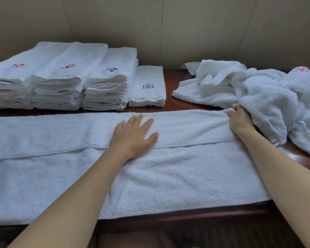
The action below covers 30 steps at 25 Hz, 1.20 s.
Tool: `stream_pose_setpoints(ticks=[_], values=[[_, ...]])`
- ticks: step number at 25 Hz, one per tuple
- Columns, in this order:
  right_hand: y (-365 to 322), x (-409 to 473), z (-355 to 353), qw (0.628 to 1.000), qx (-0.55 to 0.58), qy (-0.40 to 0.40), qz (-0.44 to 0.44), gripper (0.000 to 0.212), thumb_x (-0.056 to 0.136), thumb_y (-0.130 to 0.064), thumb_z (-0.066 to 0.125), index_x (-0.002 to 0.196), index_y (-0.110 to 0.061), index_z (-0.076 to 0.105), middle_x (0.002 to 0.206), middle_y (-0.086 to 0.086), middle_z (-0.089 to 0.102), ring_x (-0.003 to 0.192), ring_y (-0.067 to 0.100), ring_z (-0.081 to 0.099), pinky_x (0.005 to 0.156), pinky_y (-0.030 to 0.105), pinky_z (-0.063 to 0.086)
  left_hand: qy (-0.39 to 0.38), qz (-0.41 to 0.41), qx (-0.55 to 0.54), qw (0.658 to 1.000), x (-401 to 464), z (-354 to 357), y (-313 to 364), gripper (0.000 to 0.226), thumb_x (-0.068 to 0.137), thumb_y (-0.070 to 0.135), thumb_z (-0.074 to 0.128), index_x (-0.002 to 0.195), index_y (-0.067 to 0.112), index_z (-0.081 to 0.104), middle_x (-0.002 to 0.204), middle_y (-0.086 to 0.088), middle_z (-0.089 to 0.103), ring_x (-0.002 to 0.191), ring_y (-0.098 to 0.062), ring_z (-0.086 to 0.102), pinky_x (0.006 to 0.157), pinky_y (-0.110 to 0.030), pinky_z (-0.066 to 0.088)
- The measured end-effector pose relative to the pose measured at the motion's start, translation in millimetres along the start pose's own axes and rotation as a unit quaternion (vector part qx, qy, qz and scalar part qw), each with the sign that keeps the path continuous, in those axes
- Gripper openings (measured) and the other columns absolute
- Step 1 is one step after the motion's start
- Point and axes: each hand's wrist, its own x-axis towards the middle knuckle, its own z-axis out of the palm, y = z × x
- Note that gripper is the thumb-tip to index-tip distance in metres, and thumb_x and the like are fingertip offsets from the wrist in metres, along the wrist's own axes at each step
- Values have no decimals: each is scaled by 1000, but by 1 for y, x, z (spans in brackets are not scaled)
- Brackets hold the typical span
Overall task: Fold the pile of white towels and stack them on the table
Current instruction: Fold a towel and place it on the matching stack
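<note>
A long white towel lies spread across the front of the dark wooden table, folded lengthwise with a hem running along its middle. My left hand rests flat on it near the centre, fingers apart. My right hand pinches the towel's far right corner. A crumpled pile of unfolded white towels sits at the back right, touching that corner. Folded towels stand in three stacks at the back left, and a single folded towel with a blue emblem lies beside them.
A beige panelled wall runs close behind the table. The table's front edge lies just below the spread towel. A strip of bare wood shows between the folded stacks and the crumpled pile.
</note>
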Motion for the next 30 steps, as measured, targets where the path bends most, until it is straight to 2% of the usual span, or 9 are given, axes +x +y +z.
stream_pose_setpoints(ticks=[2,4,7,9,14,19,22,26,30], values=[[2,3,1,998,-51,-19,-24,38,103,-11,33,137,6,37,141,21,41,132,28,37,101,22,17,3,-2,3,1000,0,1,0,63,93,63,15,150,40,4,160,5,-2,147,-12,-4,118,-39,1],[4,8,2,992,-113,-15,-51,47,103,-29,23,140,-2,33,141,25,40,128,38,40,106,37,30,3,-4,-4,1000,-2,0,0,63,93,63,15,151,39,4,160,5,-3,147,-12,-4,119,-40,1],[0,-11,1,965,-216,14,-150,40,97,-25,42,133,-8,41,129,24,48,116,41,48,100,52,40,5,1,-4,1000,-2,1,2,64,93,63,15,151,38,5,161,4,-2,147,-13,-4,119,-41,2],[-6,-49,1,938,-214,-49,-269,48,97,-33,49,141,-17,40,146,13,37,133,31,36,109,45,28,12,-3,-3,1000,-3,1,2,62,94,60,16,151,37,6,161,3,0,147,-14,-3,119,-41,2],[6,-79,-13,911,-313,-217,-158,65,91,-67,15,150,-40,11,160,-10,1,147,10,1,116,45,5,19,2,-20,1000,-14,-3,-2,52,100,46,15,151,35,11,160,5,4,147,-10,1,119,-36,3],[-28,-95,-8,906,-361,-187,-120,50,100,-39,23,150,-31,16,159,4,7,146,19,6,115,54,8,-46,-47,-23,998,-36,-20,-32,57,99,53,15,152,33,6,160,6,-4,147,-11,-3,118,-35,1],[-88,-137,28,898,-325,-166,-248,57,97,-14,34,150,-26,17,159,6,7,147,19,3,115,51,7,3,-98,-27,995,-51,-34,-61,52,101,47,21,151,30,18,160,0,4,147,-14,5,116,-35,8],[-177,-223,100,845,-172,-213,-459,47,101,-15,33,147,-24,30,158,1,19,146,16,8,116,45,10,-7,-225,3,974,-96,-36,-158,57,98,55,18,151,33,14,161,0,3,147,-17,5,116,-39,11],[-211,-262,159,810,-177,-290,-478,49,102,-42,28,149,-30,22,159,-2,14,146,14,5,116,46,7,-9,-336,-2,942,-154,-35,-257,64,94,63,14,151,36,6,161,4,-1,147,-16,1,117,-41,7]])
